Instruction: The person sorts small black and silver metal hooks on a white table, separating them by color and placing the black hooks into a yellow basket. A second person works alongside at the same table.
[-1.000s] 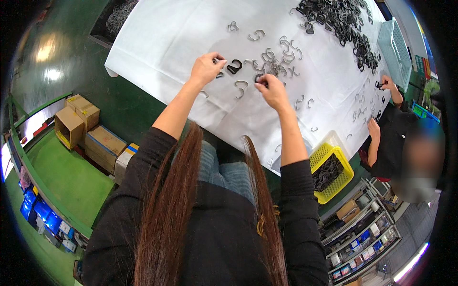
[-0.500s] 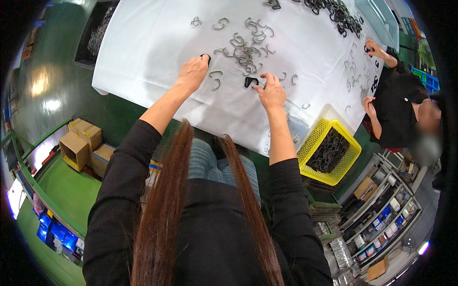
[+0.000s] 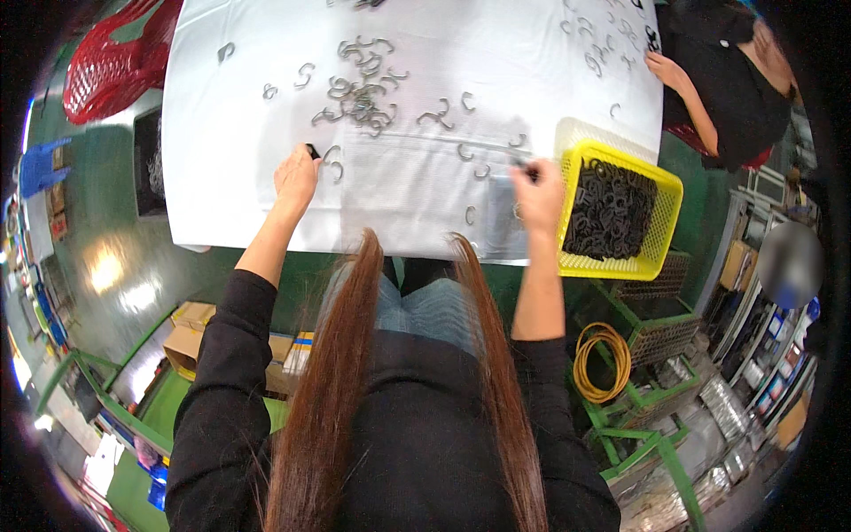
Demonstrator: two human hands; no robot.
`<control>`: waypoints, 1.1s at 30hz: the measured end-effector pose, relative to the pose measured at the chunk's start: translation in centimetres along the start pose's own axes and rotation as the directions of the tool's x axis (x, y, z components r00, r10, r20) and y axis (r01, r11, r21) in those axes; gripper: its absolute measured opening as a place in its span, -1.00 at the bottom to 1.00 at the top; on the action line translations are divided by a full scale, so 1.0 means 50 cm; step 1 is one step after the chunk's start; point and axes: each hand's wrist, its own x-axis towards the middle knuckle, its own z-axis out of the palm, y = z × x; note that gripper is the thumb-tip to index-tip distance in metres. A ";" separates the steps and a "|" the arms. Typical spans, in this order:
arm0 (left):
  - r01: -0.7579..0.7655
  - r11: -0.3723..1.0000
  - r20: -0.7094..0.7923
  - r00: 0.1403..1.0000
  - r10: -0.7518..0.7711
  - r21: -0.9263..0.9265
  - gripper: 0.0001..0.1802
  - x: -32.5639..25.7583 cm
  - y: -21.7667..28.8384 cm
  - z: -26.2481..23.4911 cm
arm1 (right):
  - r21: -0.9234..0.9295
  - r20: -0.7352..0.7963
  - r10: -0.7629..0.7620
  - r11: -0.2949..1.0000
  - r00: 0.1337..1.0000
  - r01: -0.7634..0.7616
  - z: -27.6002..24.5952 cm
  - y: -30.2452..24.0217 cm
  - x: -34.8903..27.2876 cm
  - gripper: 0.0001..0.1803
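A white-covered counter (image 3: 239,191) fills the far middle of the scene. A co-worker in black (image 3: 736,93) is at its right side, and a red chair (image 3: 120,75) stands at the far left. At the near right of the counter, a yellow basket (image 3: 671,213) holds a heap of black pieces (image 3: 612,213). The right hand (image 3: 541,202), blurred, is just left of the basket, its grip closed around a dark piece (image 3: 532,173); whether it touches the basket wall I cannot tell. The left hand (image 3: 297,177) is over the near left of the counter, its grip pinching a small black piece (image 3: 311,151). Curved metal clips (image 3: 361,99) lie tangled in a cluster beyond the hands, with others scattered around; a loose clip pair (image 3: 333,163) lies just right of the left hand.
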 end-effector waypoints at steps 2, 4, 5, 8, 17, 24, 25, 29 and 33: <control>0.031 0.995 -0.006 1.000 -0.031 0.093 -0.74 -0.001 0.016 0.008 | -0.157 -0.231 -0.089 0.986 0.969 0.053 -0.135 0.053 0.012 -0.74; 0.063 0.978 0.056 0.996 -0.075 0.197 -0.74 0.011 0.025 0.017 | -0.238 -0.364 -0.070 0.971 0.929 -0.020 -0.219 0.093 0.023 -0.73; 0.066 0.967 0.045 0.996 -0.080 0.247 -0.74 0.018 0.025 0.018 | -0.342 -0.314 0.025 0.930 0.949 -0.137 -0.249 0.108 0.033 -0.65; -0.043 0.967 0.109 0.994 0.016 0.253 -0.72 0.030 0.019 -0.002 | -0.568 -0.343 0.000 0.797 0.939 -0.208 -0.259 0.126 0.025 -0.41; -0.088 0.757 0.423 0.785 0.453 -0.647 -0.49 -0.023 0.418 -0.141 | -0.177 0.104 0.071 0.983 0.992 -0.052 0.102 0.060 -0.219 -0.63; -0.582 0.461 0.114 0.533 0.839 -0.670 -0.42 -0.139 0.823 -0.147 | 0.143 -0.087 0.037 0.989 0.996 -0.025 0.252 0.080 -0.185 -0.30; -0.618 0.457 0.109 0.516 0.850 -0.640 -0.42 -0.139 0.841 -0.150 | 0.161 -0.125 0.092 0.984 0.988 -0.071 0.258 0.070 -0.176 -0.27; -0.604 0.395 -0.100 0.623 0.776 -0.692 -0.51 -0.072 0.798 -0.148 | 0.252 -0.199 0.184 0.959 0.963 -0.132 0.265 0.015 -0.112 -0.30; -0.662 0.496 -0.472 0.749 0.465 -0.562 -0.62 0.045 0.530 -0.103 | 0.234 -0.172 -0.073 0.966 0.982 0.113 0.253 -0.038 -0.035 -0.54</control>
